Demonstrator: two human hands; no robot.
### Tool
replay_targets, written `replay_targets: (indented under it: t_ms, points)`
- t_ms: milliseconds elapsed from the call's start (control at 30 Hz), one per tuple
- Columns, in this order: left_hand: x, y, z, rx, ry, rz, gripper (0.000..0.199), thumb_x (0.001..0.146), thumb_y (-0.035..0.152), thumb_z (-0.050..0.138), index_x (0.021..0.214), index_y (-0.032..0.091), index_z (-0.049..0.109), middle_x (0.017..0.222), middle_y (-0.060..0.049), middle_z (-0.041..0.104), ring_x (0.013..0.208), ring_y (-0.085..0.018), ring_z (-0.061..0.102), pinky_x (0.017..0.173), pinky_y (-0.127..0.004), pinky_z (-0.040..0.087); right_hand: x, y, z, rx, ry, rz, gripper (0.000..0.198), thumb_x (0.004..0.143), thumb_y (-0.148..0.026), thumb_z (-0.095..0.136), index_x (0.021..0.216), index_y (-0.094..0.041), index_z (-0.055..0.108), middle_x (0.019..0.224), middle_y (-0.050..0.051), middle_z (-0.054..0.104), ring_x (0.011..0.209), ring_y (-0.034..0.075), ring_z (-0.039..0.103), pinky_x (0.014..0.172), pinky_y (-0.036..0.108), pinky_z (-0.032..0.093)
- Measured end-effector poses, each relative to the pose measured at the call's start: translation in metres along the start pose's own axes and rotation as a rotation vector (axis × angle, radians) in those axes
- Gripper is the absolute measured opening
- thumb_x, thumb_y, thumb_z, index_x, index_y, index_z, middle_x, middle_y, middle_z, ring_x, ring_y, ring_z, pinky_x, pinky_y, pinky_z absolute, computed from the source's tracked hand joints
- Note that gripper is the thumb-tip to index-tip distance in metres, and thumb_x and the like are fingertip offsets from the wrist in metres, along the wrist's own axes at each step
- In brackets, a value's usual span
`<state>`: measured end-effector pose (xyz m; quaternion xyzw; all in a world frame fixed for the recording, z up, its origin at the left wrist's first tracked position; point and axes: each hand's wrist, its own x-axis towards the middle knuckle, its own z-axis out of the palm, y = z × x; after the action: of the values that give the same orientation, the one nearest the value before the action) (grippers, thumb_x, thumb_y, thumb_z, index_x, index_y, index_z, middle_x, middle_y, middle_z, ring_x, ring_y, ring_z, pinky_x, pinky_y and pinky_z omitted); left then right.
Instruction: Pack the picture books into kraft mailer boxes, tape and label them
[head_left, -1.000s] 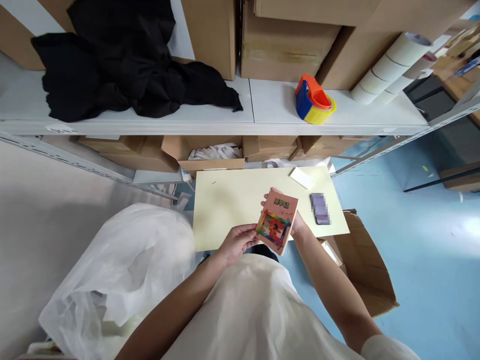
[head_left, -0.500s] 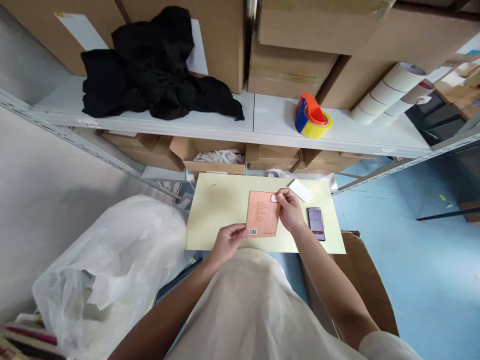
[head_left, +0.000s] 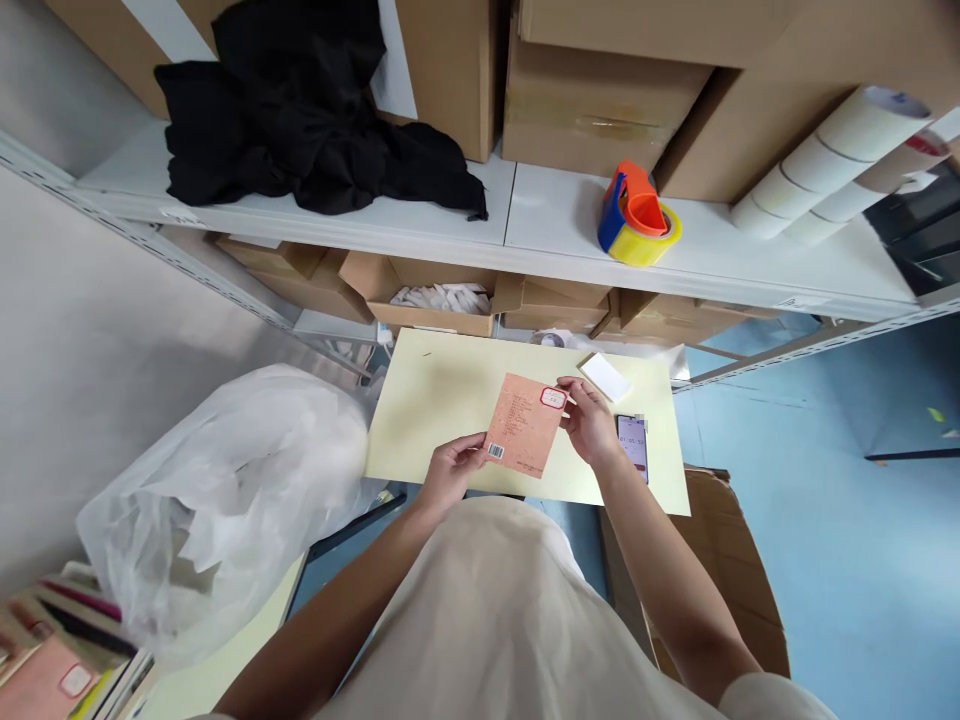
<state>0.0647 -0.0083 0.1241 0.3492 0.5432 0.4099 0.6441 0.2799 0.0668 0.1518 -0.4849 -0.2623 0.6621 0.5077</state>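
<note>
A thin salmon-pink book (head_left: 523, 430) with a barcode and a red-bordered white label is held over the pale yellow table (head_left: 427, 400). My left hand (head_left: 455, 468) pinches its lower left edge between thumb and fingers. At the upper right edge, beside the label, my right hand (head_left: 589, 415) has its fingers bent around the book's side; part of the grip is hidden. Just beyond that hand lies a white block-shaped item (head_left: 606, 377). A phone (head_left: 632, 446) with a lit screen rests to the right of my right wrist.
Above the table runs a shelf (head_left: 555, 215) bearing black cloth (head_left: 315, 130), a tape dispenser (head_left: 637, 220), tape rolls (head_left: 832, 160) and cardboard boxes (head_left: 600, 110). A plastic bag (head_left: 240, 500) bulges at left, near stacked books (head_left: 52, 650). An open carton (head_left: 724, 560) stands at right.
The book has turned clockwise a little, and its label, partly under my right thumb before, now shows fully. My right fingers have loosened. The camera view has shifted slightly.
</note>
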Motion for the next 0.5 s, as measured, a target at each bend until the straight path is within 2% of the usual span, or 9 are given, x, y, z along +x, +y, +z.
replay_targets:
  t_ms: [100, 200, 333, 400, 500]
  points:
    - [-0.002, 0.0, 0.004, -0.119, -0.059, -0.071, 0.04, 0.071, 0.039, 0.072, 0.106, 0.019, 0.07, 0.1, -0.007, 0.071, 0.089, -0.017, 0.062, 0.087, -0.032, 0.046, -0.004, -0.003, -0.003, 0.024, -0.08, 0.065, 0.033, 0.068, -0.038, 0.07, 0.098, -0.027, 0.063, 0.089, -0.001, 0.065, 0.066, 0.012, 0.057, 0.054, 0.023, 0.044]
    - [-0.004, 0.001, 0.01, -0.233, -0.13, -0.149, 0.042, 0.068, 0.036, 0.075, 0.105, 0.018, 0.07, 0.104, -0.009, 0.069, 0.091, -0.016, 0.061, 0.086, -0.032, 0.045, -0.008, -0.001, -0.004, 0.013, -0.193, 0.143, 0.047, 0.064, -0.03, 0.073, 0.11, -0.028, 0.061, 0.096, 0.0, 0.067, 0.076, 0.015, 0.06, 0.064, 0.026, 0.046]
    - [-0.006, 0.004, 0.017, -0.296, -0.215, -0.248, 0.045, 0.064, 0.033, 0.079, 0.105, 0.017, 0.071, 0.102, -0.011, 0.069, 0.086, -0.017, 0.061, 0.08, -0.031, 0.045, -0.009, 0.007, -0.001, 0.069, -0.339, 0.186, 0.058, 0.061, -0.032, 0.075, 0.116, -0.032, 0.058, 0.113, 0.001, 0.065, 0.092, 0.02, 0.061, 0.078, 0.033, 0.048]
    - [-0.007, 0.006, 0.018, -0.314, -0.258, -0.288, 0.044, 0.065, 0.033, 0.079, 0.105, 0.017, 0.071, 0.101, -0.011, 0.069, 0.087, -0.018, 0.062, 0.081, -0.032, 0.045, -0.008, 0.011, 0.002, 0.111, -0.367, 0.173, 0.057, 0.059, -0.032, 0.077, 0.113, -0.032, 0.06, 0.108, 0.001, 0.066, 0.094, 0.021, 0.062, 0.08, 0.035, 0.048]
    - [-0.009, 0.009, 0.016, -0.33, -0.247, -0.292, 0.044, 0.063, 0.032, 0.08, 0.104, 0.017, 0.07, 0.099, -0.01, 0.07, 0.091, -0.021, 0.063, 0.083, -0.034, 0.045, -0.004, 0.014, 0.003, 0.123, -0.309, 0.129, 0.041, 0.063, -0.032, 0.078, 0.101, -0.029, 0.064, 0.086, -0.002, 0.067, 0.082, 0.016, 0.064, 0.073, 0.03, 0.05]
